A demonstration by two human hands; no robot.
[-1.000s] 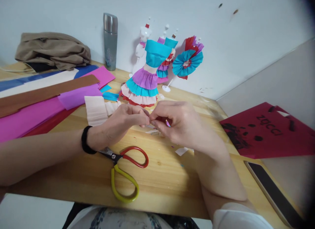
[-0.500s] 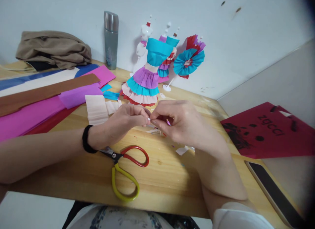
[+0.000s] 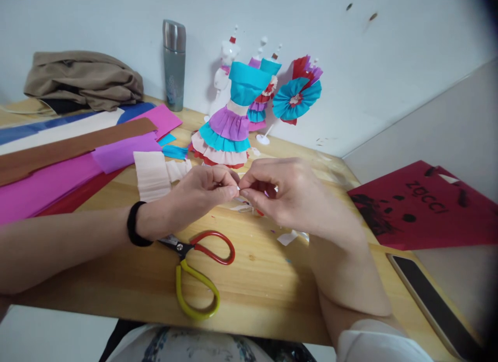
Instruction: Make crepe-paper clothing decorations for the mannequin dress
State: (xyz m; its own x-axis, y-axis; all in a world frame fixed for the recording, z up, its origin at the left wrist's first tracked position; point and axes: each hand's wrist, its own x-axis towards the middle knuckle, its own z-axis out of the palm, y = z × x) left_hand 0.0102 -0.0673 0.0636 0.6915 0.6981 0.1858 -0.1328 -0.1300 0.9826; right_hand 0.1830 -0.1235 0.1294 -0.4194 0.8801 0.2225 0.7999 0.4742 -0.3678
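Above the middle of the table, my left hand point(image 3: 206, 188) and my right hand point(image 3: 282, 191) meet fingertip to fingertip. Between their pinched thumbs and forefingers is a small white piece point(image 3: 238, 188), perhaps a scrap of paper or tape; most of it is hidden. Just behind the hands stands a dress form in a tiered crepe-paper dress point(image 3: 229, 123) of turquoise, purple, pale pink and red. Nearer me lie scissors point(image 3: 187, 248) with one red and one yellow handle, their blades partly under my left wrist. White scraps point(image 3: 287, 238) lie below my right hand.
Crepe-paper sheets point(image 3: 78, 144) in several colours cover the left side, with a pleated cream strip point(image 3: 151, 175) beside them. A flask point(image 3: 174, 66), brown cloth point(image 3: 85, 79) and more decorated forms point(image 3: 298, 98) stand along the wall. At right are a red bag point(image 3: 424, 206) and a phone point(image 3: 431, 300).
My fingertips stay pinched together and have shifted very slightly to the right. The white piece shows a little differently between them. The view has moved a touch; the objects on the table lie as before.
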